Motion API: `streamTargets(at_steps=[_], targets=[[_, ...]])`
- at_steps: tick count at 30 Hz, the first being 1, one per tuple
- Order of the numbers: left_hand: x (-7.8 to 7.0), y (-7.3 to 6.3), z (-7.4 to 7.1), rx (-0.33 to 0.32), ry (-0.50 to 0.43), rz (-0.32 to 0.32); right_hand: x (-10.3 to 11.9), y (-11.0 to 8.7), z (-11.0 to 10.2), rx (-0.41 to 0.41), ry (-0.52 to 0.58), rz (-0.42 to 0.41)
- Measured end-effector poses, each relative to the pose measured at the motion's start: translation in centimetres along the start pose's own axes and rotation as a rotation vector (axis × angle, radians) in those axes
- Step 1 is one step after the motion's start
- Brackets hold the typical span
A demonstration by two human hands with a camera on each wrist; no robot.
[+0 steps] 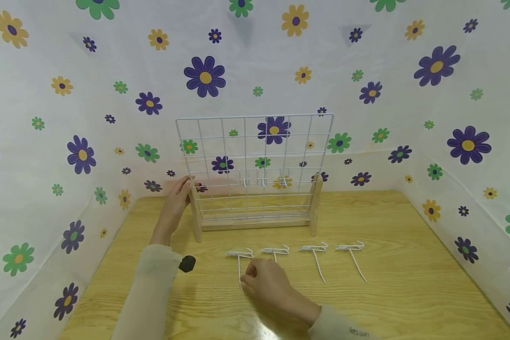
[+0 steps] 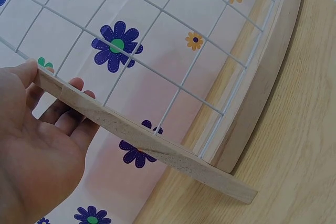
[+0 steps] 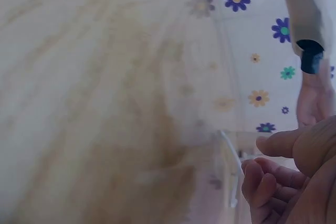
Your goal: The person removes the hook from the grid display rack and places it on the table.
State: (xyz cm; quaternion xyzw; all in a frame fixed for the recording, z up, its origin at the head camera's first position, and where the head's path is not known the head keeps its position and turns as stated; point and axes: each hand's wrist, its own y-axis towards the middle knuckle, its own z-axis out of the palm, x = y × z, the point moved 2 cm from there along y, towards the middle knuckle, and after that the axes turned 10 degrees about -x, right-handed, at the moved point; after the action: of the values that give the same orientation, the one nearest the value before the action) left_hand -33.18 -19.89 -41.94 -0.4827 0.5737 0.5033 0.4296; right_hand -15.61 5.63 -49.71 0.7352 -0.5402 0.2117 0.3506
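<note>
A white wire grid panel stands upright in a wooden stand. My left hand holds the top of the stand's left post, thumb on one side and fingers behind it. Three white hooks hang side by side on the grid. More white wire hooks lie in a row on the table. Over the row's left end is my right hand, its thumb and bent fingers apart, fingertips right beside the long prong of the leftmost hook. That hand partly covers the second hook.
Further right on the wooden table lie two more hooks, prongs toward me. A flower-patterned sheet encloses the table at the back and both sides. A dark wrist device sits at the left sleeve.
</note>
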Motion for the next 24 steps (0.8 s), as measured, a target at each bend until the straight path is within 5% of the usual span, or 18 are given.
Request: streamTargets(at_steps=[7,17,24], targets=[[-0.2,0.0,0.1,-0.007,-0.011,0.004,0.0,1.5,-3.4,-0.087,-0.001,-0.028],[-0.1,-0.1,0.1,0.001,-0.011,-0.028,-0.5,4.3,-7.5,-0.272,0.044,0.097],[0.0,0.0,0.1,0.001,-0.004,-0.018,-0.7,6.1,-10.1,-0.416,0.107,0.095]])
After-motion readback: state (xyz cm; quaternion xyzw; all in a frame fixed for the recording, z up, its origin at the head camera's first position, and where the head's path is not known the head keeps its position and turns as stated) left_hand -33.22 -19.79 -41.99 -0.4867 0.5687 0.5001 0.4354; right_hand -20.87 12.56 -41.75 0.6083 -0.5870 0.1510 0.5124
